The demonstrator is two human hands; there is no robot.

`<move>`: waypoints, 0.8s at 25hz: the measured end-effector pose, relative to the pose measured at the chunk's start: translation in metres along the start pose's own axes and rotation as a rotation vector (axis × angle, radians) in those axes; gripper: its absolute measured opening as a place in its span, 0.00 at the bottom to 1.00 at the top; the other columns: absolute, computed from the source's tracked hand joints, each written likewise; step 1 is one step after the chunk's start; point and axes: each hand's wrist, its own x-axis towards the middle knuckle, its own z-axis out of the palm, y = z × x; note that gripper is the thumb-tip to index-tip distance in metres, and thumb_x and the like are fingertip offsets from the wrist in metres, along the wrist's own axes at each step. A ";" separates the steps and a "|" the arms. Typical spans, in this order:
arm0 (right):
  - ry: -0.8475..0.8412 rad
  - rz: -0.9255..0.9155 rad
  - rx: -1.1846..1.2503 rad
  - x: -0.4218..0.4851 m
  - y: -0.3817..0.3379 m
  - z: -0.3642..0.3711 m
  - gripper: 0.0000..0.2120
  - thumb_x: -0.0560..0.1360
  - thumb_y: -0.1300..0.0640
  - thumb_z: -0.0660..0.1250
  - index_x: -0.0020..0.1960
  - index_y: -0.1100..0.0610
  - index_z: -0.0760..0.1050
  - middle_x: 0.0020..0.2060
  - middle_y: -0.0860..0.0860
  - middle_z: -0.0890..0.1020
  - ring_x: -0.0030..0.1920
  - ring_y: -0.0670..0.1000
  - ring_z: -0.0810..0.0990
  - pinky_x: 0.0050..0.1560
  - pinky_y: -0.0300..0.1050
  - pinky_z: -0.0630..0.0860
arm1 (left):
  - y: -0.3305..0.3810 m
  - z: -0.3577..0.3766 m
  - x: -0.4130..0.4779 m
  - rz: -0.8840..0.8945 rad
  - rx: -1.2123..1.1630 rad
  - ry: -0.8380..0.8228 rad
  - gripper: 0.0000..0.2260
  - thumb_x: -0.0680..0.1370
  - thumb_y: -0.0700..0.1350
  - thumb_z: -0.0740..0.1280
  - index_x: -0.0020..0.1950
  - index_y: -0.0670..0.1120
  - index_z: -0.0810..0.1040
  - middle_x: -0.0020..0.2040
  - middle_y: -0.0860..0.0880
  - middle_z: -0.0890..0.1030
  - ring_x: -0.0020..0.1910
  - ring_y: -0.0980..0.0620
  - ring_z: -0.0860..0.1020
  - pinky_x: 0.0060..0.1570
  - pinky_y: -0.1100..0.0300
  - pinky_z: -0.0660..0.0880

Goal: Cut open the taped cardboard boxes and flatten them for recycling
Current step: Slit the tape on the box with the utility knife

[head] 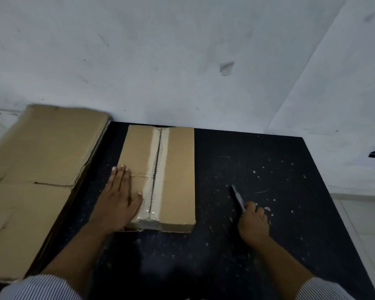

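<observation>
A brown cardboard box (pixel 178 174) lies on the dark speckled mat (pixel 268 245) in the middle of the view. A strip of clear tape (pixel 159 169) runs along its top seam, and a dark slit shows down the middle of the tape. My left hand (pixel 119 198) presses flat on the box's left flap, fingers straight, thumb near the tape. My right hand (pixel 253 224) rests on the mat to the right of the box and grips a small knife (pixel 237 197) whose blade points away from me.
A stack of flattened cardboard (pixel 37 169) lies to the left, partly over the mat's edge. White scraps (pixel 266 208) are scattered over the mat's right side. A white wall stands behind, and pale floor tiles (pixel 364 224) show at the right.
</observation>
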 end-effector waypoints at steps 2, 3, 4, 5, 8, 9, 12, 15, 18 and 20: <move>-0.016 -0.024 0.219 0.004 -0.018 -0.009 0.15 0.82 0.62 0.56 0.67 0.65 0.63 0.64 0.65 0.68 0.62 0.64 0.70 0.57 0.54 0.70 | 0.004 -0.004 -0.001 0.005 -0.020 -0.002 0.42 0.75 0.66 0.42 0.82 0.39 0.49 0.82 0.43 0.47 0.80 0.50 0.39 0.78 0.56 0.41; 0.008 -0.080 0.306 0.004 -0.032 -0.014 0.11 0.82 0.61 0.55 0.63 0.65 0.66 0.60 0.64 0.71 0.57 0.62 0.73 0.51 0.52 0.71 | 0.006 -0.005 -0.002 -0.002 -0.033 0.000 0.43 0.75 0.67 0.42 0.82 0.40 0.48 0.83 0.44 0.46 0.80 0.51 0.38 0.77 0.58 0.40; 0.038 -0.148 0.394 0.001 -0.050 -0.020 0.08 0.83 0.60 0.55 0.58 0.63 0.68 0.56 0.62 0.74 0.51 0.58 0.75 0.46 0.51 0.72 | 0.006 -0.006 -0.002 -0.009 -0.053 0.000 0.43 0.74 0.67 0.42 0.82 0.41 0.48 0.83 0.45 0.45 0.80 0.52 0.38 0.76 0.60 0.39; 0.063 -0.217 0.472 -0.004 -0.072 -0.026 0.06 0.83 0.59 0.54 0.53 0.60 0.69 0.52 0.60 0.75 0.45 0.54 0.76 0.40 0.49 0.72 | 0.007 -0.006 -0.003 -0.015 -0.078 -0.003 0.43 0.74 0.67 0.43 0.82 0.42 0.47 0.83 0.46 0.45 0.80 0.53 0.37 0.76 0.60 0.39; 0.031 -0.415 0.648 -0.021 -0.144 -0.035 0.06 0.83 0.57 0.55 0.53 0.55 0.70 0.49 0.53 0.75 0.43 0.49 0.76 0.38 0.43 0.73 | 0.008 -0.005 -0.005 -0.052 -0.167 0.026 0.42 0.74 0.68 0.47 0.82 0.44 0.50 0.83 0.49 0.48 0.80 0.55 0.39 0.75 0.60 0.43; -0.017 -0.453 0.684 -0.027 -0.168 -0.034 0.07 0.83 0.56 0.55 0.57 0.54 0.70 0.50 0.52 0.74 0.46 0.49 0.77 0.42 0.45 0.76 | 0.009 -0.005 -0.005 -0.063 -0.190 0.043 0.42 0.74 0.68 0.48 0.82 0.44 0.52 0.83 0.49 0.49 0.80 0.54 0.41 0.75 0.59 0.45; -0.056 -0.465 0.707 -0.035 -0.216 -0.019 0.08 0.83 0.56 0.56 0.61 0.53 0.70 0.50 0.52 0.78 0.44 0.47 0.79 0.39 0.40 0.77 | 0.010 -0.012 -0.001 -0.054 -0.151 0.023 0.41 0.74 0.67 0.47 0.82 0.44 0.53 0.82 0.47 0.52 0.81 0.49 0.45 0.77 0.56 0.46; 0.063 -0.405 0.641 -0.035 -0.225 -0.002 0.02 0.83 0.55 0.60 0.54 0.50 0.71 0.43 0.49 0.80 0.38 0.45 0.80 0.32 0.37 0.76 | 0.004 -0.026 0.025 0.027 -0.118 -0.024 0.37 0.78 0.64 0.52 0.81 0.45 0.54 0.82 0.46 0.53 0.81 0.47 0.49 0.79 0.51 0.48; 0.130 -0.357 0.547 -0.036 -0.234 0.004 0.03 0.83 0.52 0.59 0.55 0.49 0.70 0.41 0.49 0.80 0.37 0.46 0.80 0.32 0.39 0.74 | -0.010 -0.036 0.090 0.148 -0.172 -0.048 0.33 0.81 0.58 0.59 0.81 0.43 0.55 0.81 0.45 0.52 0.80 0.47 0.51 0.79 0.49 0.50; 0.128 -0.347 0.481 -0.037 -0.239 0.007 0.04 0.84 0.52 0.56 0.56 0.50 0.69 0.40 0.48 0.79 0.37 0.46 0.79 0.31 0.35 0.70 | -0.015 -0.040 0.144 0.201 -0.148 -0.086 0.31 0.83 0.55 0.58 0.81 0.43 0.54 0.82 0.44 0.52 0.81 0.47 0.49 0.78 0.45 0.49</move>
